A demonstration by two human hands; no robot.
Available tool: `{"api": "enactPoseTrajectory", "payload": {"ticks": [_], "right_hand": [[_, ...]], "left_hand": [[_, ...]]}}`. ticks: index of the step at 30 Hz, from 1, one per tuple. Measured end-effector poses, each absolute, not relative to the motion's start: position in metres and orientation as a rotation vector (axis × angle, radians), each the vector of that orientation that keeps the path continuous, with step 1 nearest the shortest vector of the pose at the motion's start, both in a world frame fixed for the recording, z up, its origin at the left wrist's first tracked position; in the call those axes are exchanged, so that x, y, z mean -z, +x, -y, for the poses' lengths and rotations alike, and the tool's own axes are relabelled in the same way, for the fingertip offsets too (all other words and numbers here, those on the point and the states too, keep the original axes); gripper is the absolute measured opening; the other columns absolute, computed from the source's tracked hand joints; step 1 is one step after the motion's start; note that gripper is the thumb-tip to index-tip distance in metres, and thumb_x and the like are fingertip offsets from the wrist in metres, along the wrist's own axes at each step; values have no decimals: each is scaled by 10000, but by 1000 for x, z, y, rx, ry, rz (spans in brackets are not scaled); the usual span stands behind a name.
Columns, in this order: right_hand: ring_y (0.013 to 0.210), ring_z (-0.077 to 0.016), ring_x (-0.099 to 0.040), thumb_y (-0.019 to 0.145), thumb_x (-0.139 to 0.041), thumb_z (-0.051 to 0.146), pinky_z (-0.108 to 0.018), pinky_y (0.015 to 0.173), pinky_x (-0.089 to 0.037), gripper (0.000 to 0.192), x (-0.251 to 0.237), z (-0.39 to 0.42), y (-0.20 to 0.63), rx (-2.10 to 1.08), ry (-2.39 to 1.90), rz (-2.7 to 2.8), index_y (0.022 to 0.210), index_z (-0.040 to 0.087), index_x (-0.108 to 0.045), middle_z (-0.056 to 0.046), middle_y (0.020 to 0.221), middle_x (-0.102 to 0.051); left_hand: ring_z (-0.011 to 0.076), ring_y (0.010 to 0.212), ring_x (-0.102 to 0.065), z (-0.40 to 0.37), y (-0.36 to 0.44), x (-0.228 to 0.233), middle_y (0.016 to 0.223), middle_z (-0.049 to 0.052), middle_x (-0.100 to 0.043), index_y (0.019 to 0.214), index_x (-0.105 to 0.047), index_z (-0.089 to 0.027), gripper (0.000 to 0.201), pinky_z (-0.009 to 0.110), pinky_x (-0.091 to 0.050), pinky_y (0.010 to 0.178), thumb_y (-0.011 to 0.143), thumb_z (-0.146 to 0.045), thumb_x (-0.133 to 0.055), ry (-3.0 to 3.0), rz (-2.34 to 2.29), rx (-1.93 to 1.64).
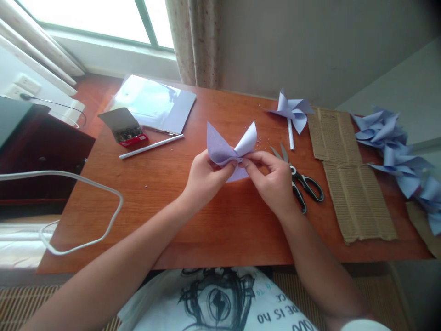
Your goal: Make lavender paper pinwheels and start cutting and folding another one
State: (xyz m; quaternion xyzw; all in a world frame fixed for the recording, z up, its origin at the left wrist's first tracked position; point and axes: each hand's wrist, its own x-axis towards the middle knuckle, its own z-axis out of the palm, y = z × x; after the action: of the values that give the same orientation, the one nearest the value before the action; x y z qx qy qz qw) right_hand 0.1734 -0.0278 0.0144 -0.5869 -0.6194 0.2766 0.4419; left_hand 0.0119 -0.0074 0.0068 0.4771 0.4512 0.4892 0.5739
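Observation:
Between both hands, above the middle of the table, is a purple paper pinwheel (220, 145) with its points folded in toward the centre. My left hand (206, 172) grips it from the left, thumb pressed near the centre. From the right, my right hand (270, 177) pinches the paper close to the same spot, thumb and forefinger together. Whether a small pin lies under those fingertips I cannot make out. Scissors (299, 181) with black and grey handles lie just beyond my right hand, blades partly apart. A finished pinwheel on a stick (292, 112) rests farther back.
An open red box (132, 139) of small metal pieces stands at the left beside a rolled paper stick (151, 146). Behind it lies a stack of sheets in plastic (155, 103). Corrugated cardboard (356, 200) and several pinwheels (396, 156) lie right. A white cable (119, 202) loops at left.

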Motion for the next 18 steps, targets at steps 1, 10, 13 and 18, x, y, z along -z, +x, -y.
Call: {"api": "enactPoseTrajectory", "payload": {"ticks": [1, 10, 13, 18], "right_hand": [[794, -204, -700, 865, -703, 256, -344, 755, -558, 115, -15, 28, 173, -695, -1461, 1543, 917, 195, -785, -52, 892, -775], [782, -209, -682, 889, -664, 265, -343, 727, -537, 116, -14, 28, 174, -720, -1500, 1568, 896, 200, -760, -51, 859, -754], [769, -211, -682, 889, -653, 266, -338, 710, -536, 116, -12, 28, 175, -743, -1509, 1566, 890, 200, -749, -48, 830, -745], [730, -204, -685, 887, -648, 275, -313, 660, -526, 120, -13, 27, 176, -822, -1508, 1540, 852, 192, -728, -40, 771, -736]], "left_hand": [[211, 837, -684, 7, 12, -7, 849, 46, -755, 852, -753, -144, 180, 279, -525, 792, 719, -247, -816, 1088, -1061, -1148], [184, 797, -687, 7, 15, -6, 852, 38, -768, 849, -738, -132, 181, 259, -534, 743, 695, -193, -809, 1025, -1046, -1168], [189, 807, -693, 7, 16, -5, 864, 43, -772, 858, -737, -131, 191, 262, -540, 746, 692, -195, -808, 1030, -1052, -1156], [186, 783, -689, 7, 16, -2, 849, 43, -766, 818, -725, -133, 172, 262, -540, 720, 692, -215, -808, 1049, -1077, -1143]]}}
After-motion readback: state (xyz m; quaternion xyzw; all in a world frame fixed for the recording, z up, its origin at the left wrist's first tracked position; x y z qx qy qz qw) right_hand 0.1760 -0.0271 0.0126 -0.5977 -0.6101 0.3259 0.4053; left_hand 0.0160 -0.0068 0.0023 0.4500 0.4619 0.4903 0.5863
